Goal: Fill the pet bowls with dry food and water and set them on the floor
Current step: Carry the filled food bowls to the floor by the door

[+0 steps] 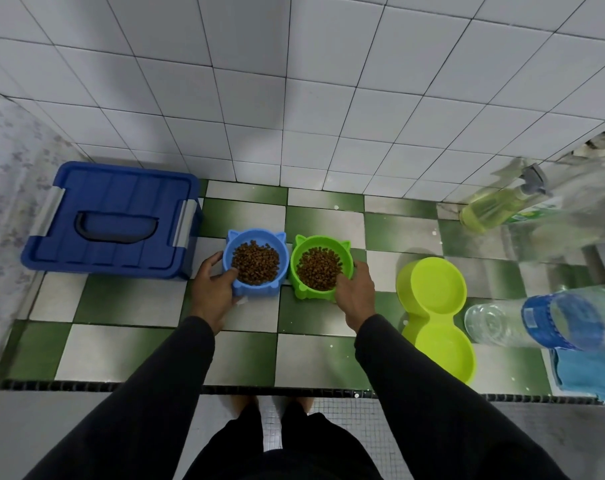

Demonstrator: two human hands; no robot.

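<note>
Head view: my left grip (213, 289) holds the blue bowl (255, 262), my right grip (356, 293) the green bowl (320, 267). Both bowls hold kibble. Blue bottle label (554, 322) is too blurred to read.

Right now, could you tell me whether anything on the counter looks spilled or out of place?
Nothing is spilled. The one oddity is a clear water bottle lying on its side beside the lime double bowl. The kibble sits inside the blue bowl and green bowl.

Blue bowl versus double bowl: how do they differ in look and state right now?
The blue bowl is a single cat-eared dish; the double bowl is lime green with two joined wells. The blue bowl holds brown kibble; the double bowl shows none. The left hand grips the blue bowl; no hand touches the double bowl. Both sit on the checkered counter.
</note>
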